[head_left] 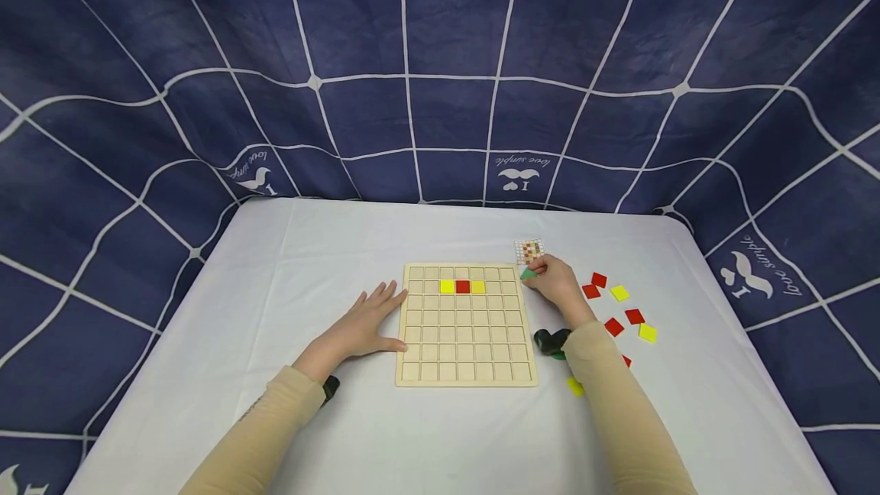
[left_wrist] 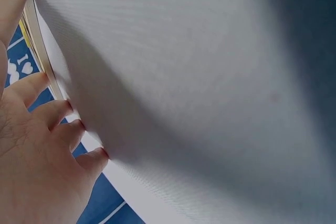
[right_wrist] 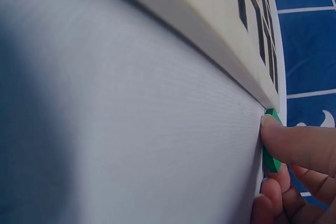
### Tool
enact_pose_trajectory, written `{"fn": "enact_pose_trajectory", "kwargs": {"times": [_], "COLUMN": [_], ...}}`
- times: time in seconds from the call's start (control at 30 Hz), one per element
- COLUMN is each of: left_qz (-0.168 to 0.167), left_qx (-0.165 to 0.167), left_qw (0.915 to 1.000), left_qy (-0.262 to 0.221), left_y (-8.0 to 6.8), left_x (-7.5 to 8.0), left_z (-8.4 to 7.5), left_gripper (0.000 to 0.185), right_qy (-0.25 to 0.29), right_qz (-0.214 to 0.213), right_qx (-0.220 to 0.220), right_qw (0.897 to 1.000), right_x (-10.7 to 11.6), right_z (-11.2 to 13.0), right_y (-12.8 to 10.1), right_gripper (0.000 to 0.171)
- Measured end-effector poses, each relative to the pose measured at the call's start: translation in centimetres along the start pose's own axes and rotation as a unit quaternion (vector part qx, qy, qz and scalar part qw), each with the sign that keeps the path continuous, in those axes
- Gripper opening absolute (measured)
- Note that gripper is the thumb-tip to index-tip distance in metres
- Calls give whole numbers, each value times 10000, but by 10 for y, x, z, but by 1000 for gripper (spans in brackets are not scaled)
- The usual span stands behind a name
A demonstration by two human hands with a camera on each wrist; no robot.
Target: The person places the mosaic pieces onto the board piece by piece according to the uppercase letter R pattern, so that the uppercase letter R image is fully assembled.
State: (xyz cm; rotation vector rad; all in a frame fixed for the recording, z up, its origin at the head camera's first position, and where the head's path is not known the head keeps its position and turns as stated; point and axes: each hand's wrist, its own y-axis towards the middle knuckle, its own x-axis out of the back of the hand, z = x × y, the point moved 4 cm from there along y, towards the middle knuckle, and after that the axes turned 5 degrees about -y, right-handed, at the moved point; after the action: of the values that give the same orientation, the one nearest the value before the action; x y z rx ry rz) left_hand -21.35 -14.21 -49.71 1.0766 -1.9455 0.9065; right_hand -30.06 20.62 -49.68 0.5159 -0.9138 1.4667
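**Pinching a green tile beside the board**

Looking down from the head, the right hand [head_left: 555, 285] pinches a small green square tile [head_left: 527, 274] just beside the top right corner of the pale wooden grid board [head_left: 466, 325]. The right wrist view shows this much closer: a fingertip [right_wrist: 294, 142] presses on the green tile [right_wrist: 271, 145], which touches the white tablecloth [right_wrist: 131, 129] right next to the board's edge [right_wrist: 210, 40]. That view does not show the board's squares filled in. Only the head view shows two yellow tiles [head_left: 447, 286] with one red tile [head_left: 463, 286] between them in the board's second row.

The left hand [head_left: 367, 325] lies flat with spread fingers on the cloth, touching the board's left edge. The left wrist view shows its fingertips [left_wrist: 65, 109] against that edge.

Loose red and yellow tiles [head_left: 619, 293] lie to the right of the board. A small picture card [head_left: 529, 251] sits just past the right hand.
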Motion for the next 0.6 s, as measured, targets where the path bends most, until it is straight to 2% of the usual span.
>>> {"fn": "enact_pose_trajectory", "kwargs": {"times": [0.1, 0.27, 0.4, 0.6], "left_qz": [7, 13, 33, 49], "left_qx": [16, 37, 66, 102], "left_qw": [10000, 10000, 10000, 9999], "left_qy": [7, 5, 7, -13], "left_y": [0, 0, 1, 1], "left_x": [-1, -1, -1, -2], "left_z": [0, 1, 1, 2], "left_gripper": [104, 105, 105, 105], "right_qy": [99, 559, 952, 1444], "right_qz": [-6, -203, -362, -369], "right_qx": [38, 12, -29, 111], "right_qw": [9999, 9982, 9948, 9888], "right_x": [2, 9, 13, 13], "right_z": [-2, -5, -6, -2], "right_y": [-1, -3, -5, -7], "right_gripper": [24, 21, 23, 23]}}
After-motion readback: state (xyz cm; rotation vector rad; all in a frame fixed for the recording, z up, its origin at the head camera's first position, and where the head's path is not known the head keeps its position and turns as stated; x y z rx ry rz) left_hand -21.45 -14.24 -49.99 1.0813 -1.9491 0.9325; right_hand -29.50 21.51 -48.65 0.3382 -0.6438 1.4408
